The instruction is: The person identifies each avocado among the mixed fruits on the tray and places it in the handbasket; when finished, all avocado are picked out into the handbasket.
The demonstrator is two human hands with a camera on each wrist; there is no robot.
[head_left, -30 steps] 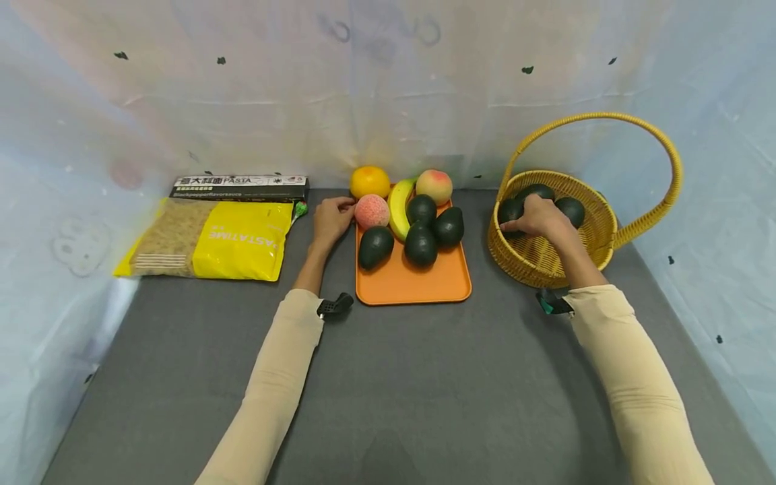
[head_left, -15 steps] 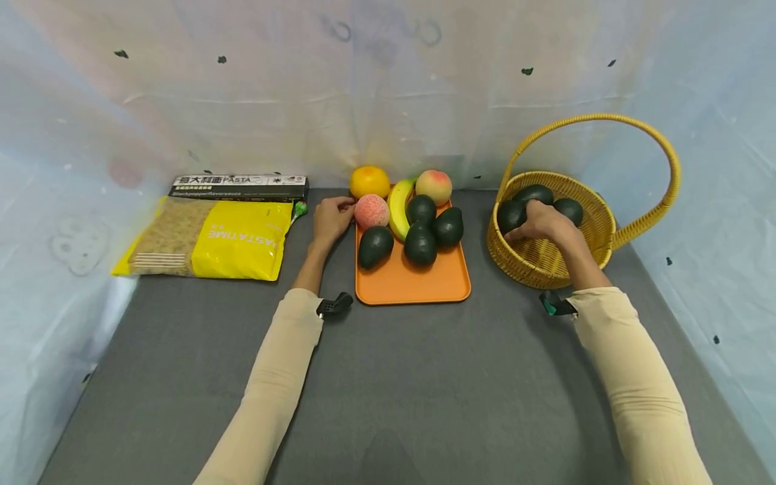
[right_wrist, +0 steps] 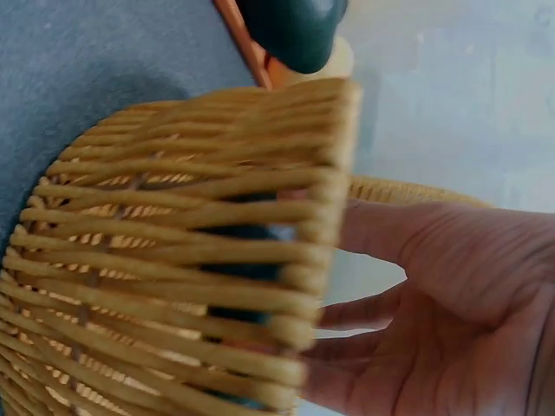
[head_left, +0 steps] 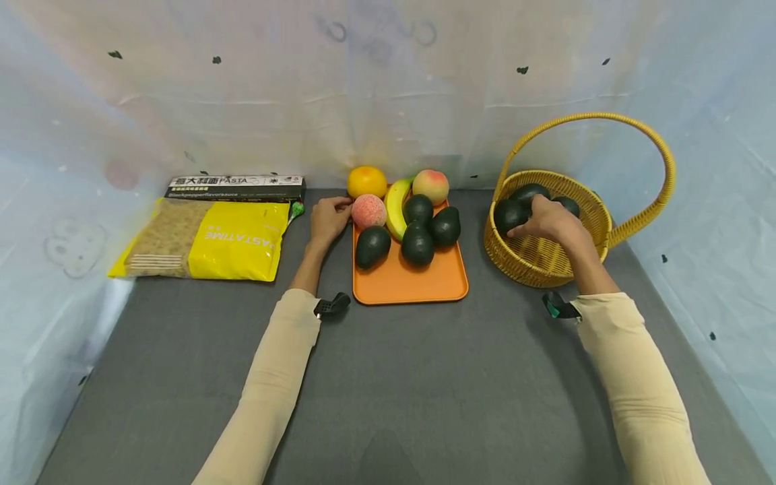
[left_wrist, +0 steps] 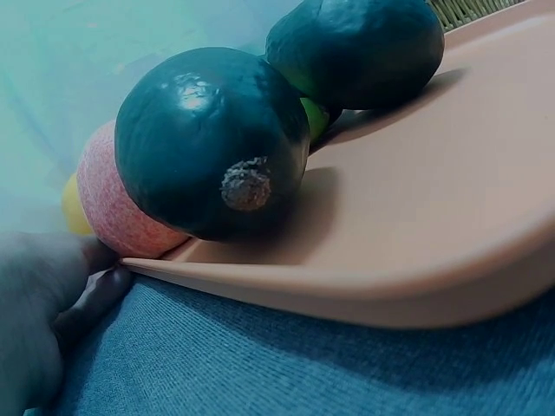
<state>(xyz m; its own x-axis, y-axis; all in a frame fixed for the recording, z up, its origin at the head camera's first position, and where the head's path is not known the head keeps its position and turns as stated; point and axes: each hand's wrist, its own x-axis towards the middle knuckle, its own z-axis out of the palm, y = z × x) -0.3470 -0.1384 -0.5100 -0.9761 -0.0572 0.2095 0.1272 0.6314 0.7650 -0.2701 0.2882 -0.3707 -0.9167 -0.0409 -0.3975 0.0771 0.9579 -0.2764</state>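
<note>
In the head view my left hand (head_left: 329, 219) is at the left rim of an orange tray (head_left: 409, 291). Its thumb and finger pinch that rim beside a pink peach (head_left: 368, 211), as the left wrist view shows. The tray bears several dark avocados (head_left: 417, 244), a banana (head_left: 397, 209), an orange (head_left: 366, 182) and another peach (head_left: 431, 186). My right hand (head_left: 556, 221) reaches into a wicker basket (head_left: 515, 264) with three avocados. Its thumb and loosely extended fingers stand around the left avocado (head_left: 510, 215); the basket wall partly hides them in the right wrist view.
On the left lie a yellow pasta bag (head_left: 236, 241) and a black-and-white pasta box (head_left: 236, 188), with a small green-topped thing (head_left: 296, 210) beside the bag. The basket's tall handle (head_left: 657, 145) arches up at the right. A pale curtain (head_left: 388, 101) hangs behind.
My right hand has drawn back slightly to the right, so more of the left avocado in the basket shows. My left hand stays at the tray's rim.
</note>
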